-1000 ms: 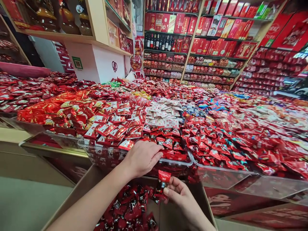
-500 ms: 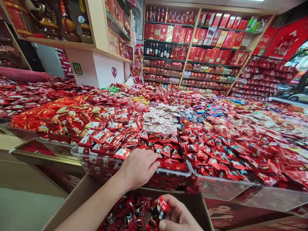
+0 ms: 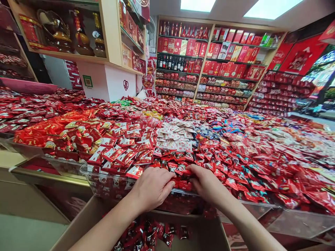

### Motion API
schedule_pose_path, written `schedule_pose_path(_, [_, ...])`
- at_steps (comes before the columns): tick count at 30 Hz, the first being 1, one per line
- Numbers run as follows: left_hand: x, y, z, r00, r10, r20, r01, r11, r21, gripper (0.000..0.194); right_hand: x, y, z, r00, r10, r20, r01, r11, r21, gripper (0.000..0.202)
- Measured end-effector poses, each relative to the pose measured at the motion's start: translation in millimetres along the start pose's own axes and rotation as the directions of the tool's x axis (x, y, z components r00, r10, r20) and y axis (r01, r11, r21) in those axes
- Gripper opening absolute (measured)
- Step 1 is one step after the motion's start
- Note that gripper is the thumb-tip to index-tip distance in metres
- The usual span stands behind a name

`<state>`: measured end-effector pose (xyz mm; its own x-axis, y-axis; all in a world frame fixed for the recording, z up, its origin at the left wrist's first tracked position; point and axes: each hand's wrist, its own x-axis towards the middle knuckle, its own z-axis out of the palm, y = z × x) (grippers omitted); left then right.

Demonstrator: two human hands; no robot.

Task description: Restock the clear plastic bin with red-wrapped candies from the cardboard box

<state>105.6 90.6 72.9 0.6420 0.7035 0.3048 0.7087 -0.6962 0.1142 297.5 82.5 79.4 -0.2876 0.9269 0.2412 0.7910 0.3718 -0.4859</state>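
My left hand lies over the front edge of a clear plastic bin, thumb and index finger apart. Its other fingertips are hidden behind the hand, among the sweets. Close by, my right hand pinches a red wrapped candy at the front of the same bin. Red-and-black wrapped candies lie around both hands. Below them, inside a cardboard box, is a loose pile of similar dark red candies.
White-wrapped sweets lie behind my hands. Red packets fill the bin's left side, and more red candies spread rightward. A wooden cabinet juts over the display at left. Shelves of bottles and red boxes line the back wall.
My right hand has risen from the box to the bin, where it grips a candy. My left hand stays almost in place. The camera view has tilted upward.
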Motion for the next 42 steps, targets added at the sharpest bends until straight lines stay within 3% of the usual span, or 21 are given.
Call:
schedule_pose_path(10, [1,-1,-4.1,0.999,0.030,0.035,-0.030,1.000,0.000,0.025,-1,-6,-7,0.971,-0.033,0.238,0.011,0.996,0.091,0.019])
schedule_pose_path(21, [5,-3,-8.9,0.991,0.097,0.087,-0.099,0.995,0.016,0.025,38,-3,2,0.951,-0.050,0.305,0.079,0.993,-0.085,0.050])
schedule_pose_path(27, [6,-2,-10.4,0.990,0.086,0.111,-0.083,0.996,-0.037,0.027,49,-1,9,0.952,-0.006,0.307,0.050,0.990,-0.135,0.029])
schedule_pose_path(31, [7,-4,-10.9,0.989,0.105,0.100,-0.095,0.991,-0.094,0.026,43,4,-1,0.966,0.003,0.258,0.034,0.990,-0.137,0.015])
schedule_pose_path(36, [13,-8,-13.4,0.983,0.113,0.143,-0.100,0.990,-0.098,0.025,29,7,-20,0.962,-0.023,0.273,0.046,0.996,-0.079,0.011])
schedule_pose_path(42, [29,-4,-12.3,0.984,0.121,0.132,-0.094,0.976,-0.195,0.021,20,5,-15,0.932,-0.054,0.359,0.062,0.998,-0.010,0.014])
